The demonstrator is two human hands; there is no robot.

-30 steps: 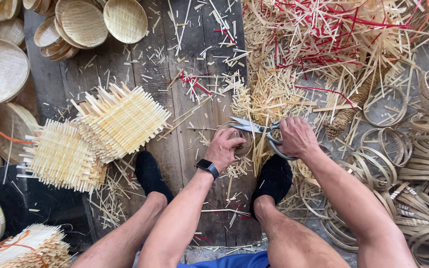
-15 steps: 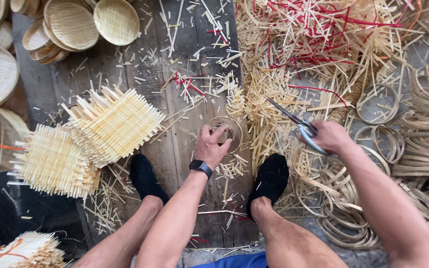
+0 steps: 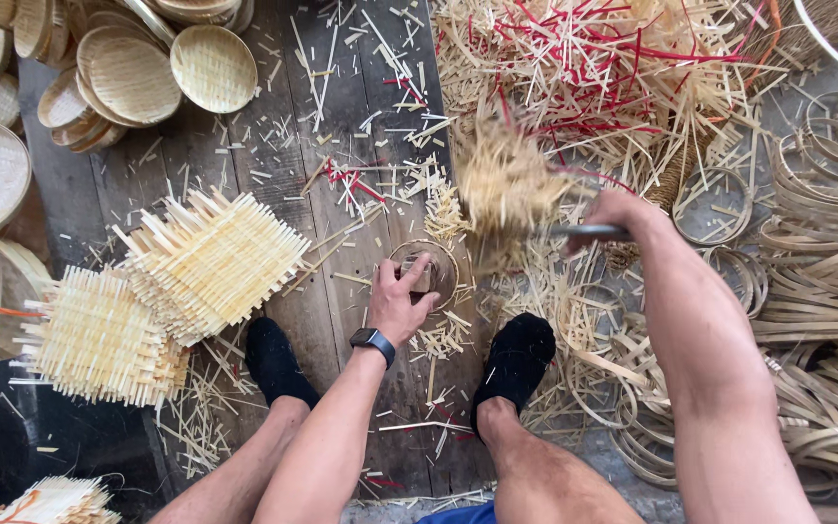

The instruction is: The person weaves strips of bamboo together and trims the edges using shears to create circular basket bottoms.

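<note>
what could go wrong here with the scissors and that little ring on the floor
The right hand holds scissors beside a blurred woven piece; a slip might nick it. The left hand presses a small ring close by, within the blades' likely path. Offcuts by the black socks could be slippery.

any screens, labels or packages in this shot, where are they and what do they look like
smartwatch: the only screen, on the left wrist just behind the left hand; small rounded-square face, dark and unlit, black strap.
No packages, labels or signs show among the woven trays and bamboo strips.
</note>
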